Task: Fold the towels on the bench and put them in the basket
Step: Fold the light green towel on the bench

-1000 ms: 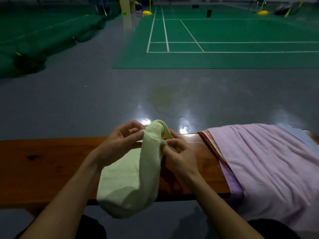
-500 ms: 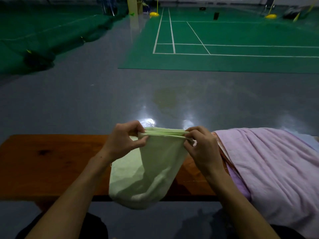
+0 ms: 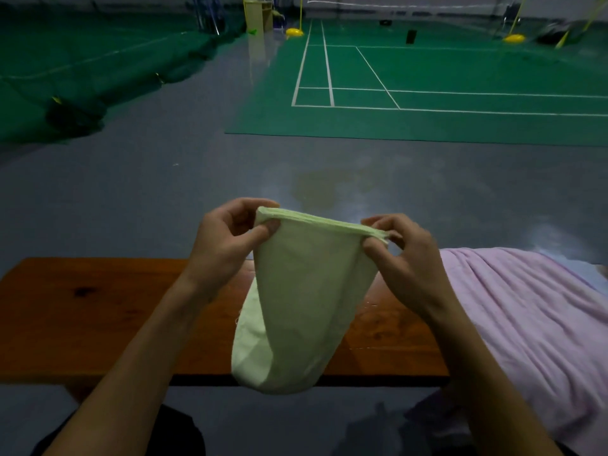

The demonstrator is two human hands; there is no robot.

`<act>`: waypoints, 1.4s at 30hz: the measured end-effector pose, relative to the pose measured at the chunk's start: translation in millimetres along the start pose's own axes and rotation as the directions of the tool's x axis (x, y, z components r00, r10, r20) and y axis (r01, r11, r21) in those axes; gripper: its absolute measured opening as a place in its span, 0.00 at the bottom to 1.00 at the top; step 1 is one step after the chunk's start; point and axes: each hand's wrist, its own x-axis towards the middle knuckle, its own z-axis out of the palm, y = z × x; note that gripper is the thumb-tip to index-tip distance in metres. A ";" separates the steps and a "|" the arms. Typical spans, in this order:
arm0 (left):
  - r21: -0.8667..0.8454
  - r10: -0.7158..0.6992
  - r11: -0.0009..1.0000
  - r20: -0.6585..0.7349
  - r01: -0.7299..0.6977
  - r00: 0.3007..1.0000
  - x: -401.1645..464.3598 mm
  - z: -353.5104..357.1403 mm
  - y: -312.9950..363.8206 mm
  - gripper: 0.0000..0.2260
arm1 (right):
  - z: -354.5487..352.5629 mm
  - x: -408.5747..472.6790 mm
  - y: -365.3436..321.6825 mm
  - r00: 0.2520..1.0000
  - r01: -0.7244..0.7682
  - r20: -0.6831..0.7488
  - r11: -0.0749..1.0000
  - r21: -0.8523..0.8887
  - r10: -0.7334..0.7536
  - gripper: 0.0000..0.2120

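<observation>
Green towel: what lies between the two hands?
In the head view, the green towel's taut top edge spans from left hand to right hand.

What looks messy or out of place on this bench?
The pink towel lies unfolded and rumpled over the right end of the bench, spilling off its near edge. The green towel hangs doubled from the left hand and right hand, which pinch its top corners. No basket is in view.
</observation>
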 end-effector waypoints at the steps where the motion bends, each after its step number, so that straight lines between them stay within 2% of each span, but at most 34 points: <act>1: -0.010 -0.035 0.999 0.009 0.035 0.999 -0.7 -1.2 3.4 0.11 | -1.9 0.3 -3.0 1.000 -0.019 0.015 0.997 0.074 0.018 0.06; 5: -0.109 -0.136 0.984 0.059 0.142 0.989 -4.1 -5.0 20.2 0.09 | -8.5 -1.6 -16.2 0.998 -0.065 0.031 0.960 0.273 0.058 0.03; 9: -0.092 -0.160 0.981 0.097 0.169 0.982 -12.9 -10.6 44.8 0.11 | -20.1 -5.0 -34.9 0.985 -0.173 0.074 0.919 0.353 0.157 0.03; 11: -0.174 -0.189 0.963 0.103 0.205 0.976 -18.7 -13.6 59.9 0.13 | -28.5 -7.5 -47.5 0.977 -0.212 0.090 0.901 0.379 0.192 0.05; 14: -0.321 -0.207 0.916 0.129 0.238 0.970 -28.8 -17.8 84.2 0.12 | -44.0 -11.3 -66.2 0.958 -0.286 0.167 0.808 0.516 0.232 0.03; 17: -0.350 -0.202 0.904 0.153 0.244 0.967 -36.6 -18.1 99.6 0.12 | -55.3 -13.3 -75.4 0.945 -0.327 0.196 0.718 0.615 0.262 0.03; 21: -0.237 -0.266 0.927 0.125 0.289 0.956 -30.0 -12.8 77.7 0.09 | -46.5 -10.3 -54.7 0.914 -0.403 0.207 0.737 0.543 0.348 0.05; 27: -0.089 -0.406 0.909 0.032 0.407 0.913 -15.4 5.7 -8.5 0.09 | -4.3 -10.7 6.2 0.877 -0.480 0.195 0.807 0.344 0.439 0.08; 33: -0.056 -0.369 0.928 -0.011 0.368 0.929 9.9 16.6 -65.6 0.05 | 34.4 1.3 51.9 0.891 -0.453 0.126 0.853 0.258 0.435 0.09; 38: -0.070 -0.423 0.905 -0.047 0.419 0.905 30.1 22.0 -102.3 0.04 | 59.9 14.6 86.8 0.882 -0.471 0.095 0.856 0.215 0.461 0.07; 42: 0.013 -0.379 0.923 -0.124 0.384 0.917 46.0 22.0 -123.9 0.05 | 79.1 30.6 109.4 0.889 -0.458 0.096 0.875 0.155 0.448 0.10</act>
